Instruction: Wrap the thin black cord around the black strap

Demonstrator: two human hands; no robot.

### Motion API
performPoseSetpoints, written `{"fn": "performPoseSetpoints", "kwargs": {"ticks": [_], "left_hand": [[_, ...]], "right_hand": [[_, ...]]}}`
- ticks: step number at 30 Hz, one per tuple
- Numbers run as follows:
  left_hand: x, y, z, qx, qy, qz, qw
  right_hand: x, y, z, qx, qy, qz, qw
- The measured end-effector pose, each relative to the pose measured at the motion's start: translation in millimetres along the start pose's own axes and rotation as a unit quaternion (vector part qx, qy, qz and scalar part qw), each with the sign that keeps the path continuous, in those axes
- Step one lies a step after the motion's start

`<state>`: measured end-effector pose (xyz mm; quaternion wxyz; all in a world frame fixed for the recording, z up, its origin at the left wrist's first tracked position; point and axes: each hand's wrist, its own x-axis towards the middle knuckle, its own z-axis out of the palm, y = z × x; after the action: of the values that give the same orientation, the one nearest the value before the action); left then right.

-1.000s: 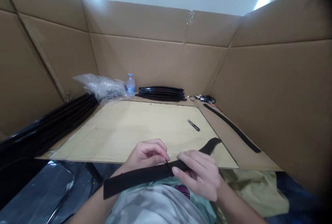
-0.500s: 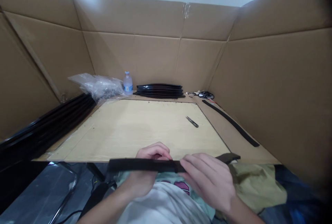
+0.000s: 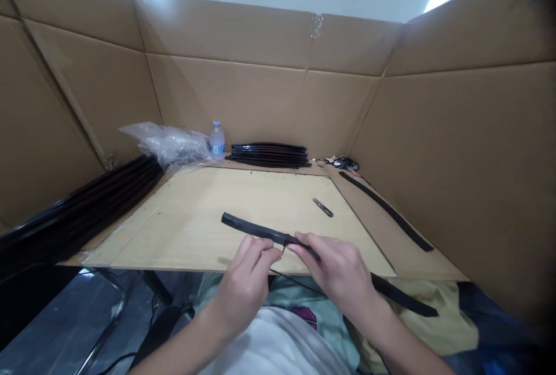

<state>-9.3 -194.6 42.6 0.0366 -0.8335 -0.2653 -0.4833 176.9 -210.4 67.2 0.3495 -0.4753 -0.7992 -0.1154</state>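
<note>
A long, slightly curved black strip (image 3: 252, 228) is held at a slant over the near edge of the board, its far end pointing up and left. My right hand (image 3: 343, 265) is closed around its middle, thumb and fingers gripping it; the strip's other end comes out below the wrist at the right. Just under the strip, my left hand (image 3: 247, 276) is pinched on a thin black cord (image 3: 299, 283). A short piece of cord shows between the left fingertips and a join in the strip. The cord's loose part runs right, beneath my right hand.
Snips (image 3: 322, 207) lie on the pale board (image 3: 195, 207). Another black strip (image 3: 386, 210) rests at the right. At the back are stacked black strips (image 3: 269, 155), a water bottle (image 3: 217, 140), a plastic bag (image 3: 174, 146) and tangled cords (image 3: 343, 163). More strips (image 3: 87, 207) line the left. Cardboard walls (image 3: 226, 85) surround the table.
The strip has moved up and away from my lap, turning from level to slanted. My left hand has come from behind the strip to its near side, and the cord now shows.
</note>
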Motion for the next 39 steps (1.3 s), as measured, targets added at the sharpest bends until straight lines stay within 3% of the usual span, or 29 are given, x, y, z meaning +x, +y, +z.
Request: {"fn": "performPoseSetpoints", "kwargs": {"ticks": [3, 7, 15, 18, 23, 29, 34, 39], "left_hand": [[3.2, -6.5, -4.6, 0.065, -0.032, 0.064, 0.995], [10.3, -10.4, -11.0, 0.078, -0.075, 0.117, 0.987], [11.2, -18.3, -10.6, 0.040, -0.105, 0.095, 0.989], [10.7, -20.1, -7.8, 0.012, -0.111, 0.060, 0.992], [16.0, -19.2, -6.1, -0.089, -0.108, -0.043, 0.989], [25.9, -13.3, -16.6, -0.181, -0.151, -0.189, 0.953], [32.3, -13.0, -24.6, -0.229, -0.208, -0.266, 0.913], [36.1, -35.5, -43.4, -0.225, -0.218, -0.321, 0.894]], "right_hand": [[4.6, 1.3, -0.8, -0.020, -0.081, 0.005, 0.997], [8.6, 1.8, -3.7, -0.025, -0.144, -0.016, 0.989], [6.5, -5.5, -6.4, -0.063, -0.224, -0.036, 0.972], [3.3, -6.4, -6.0, -0.076, -0.225, -0.042, 0.970], [-6.3, -3.0, 0.7, -0.076, -0.172, -0.057, 0.981], [-12.0, -2.2, 3.4, -0.108, -0.118, -0.130, 0.979], [-16.0, 0.2, 4.4, -0.110, -0.086, -0.170, 0.976], [-21.9, 9.9, -0.3, -0.100, -0.068, -0.172, 0.978]]}}
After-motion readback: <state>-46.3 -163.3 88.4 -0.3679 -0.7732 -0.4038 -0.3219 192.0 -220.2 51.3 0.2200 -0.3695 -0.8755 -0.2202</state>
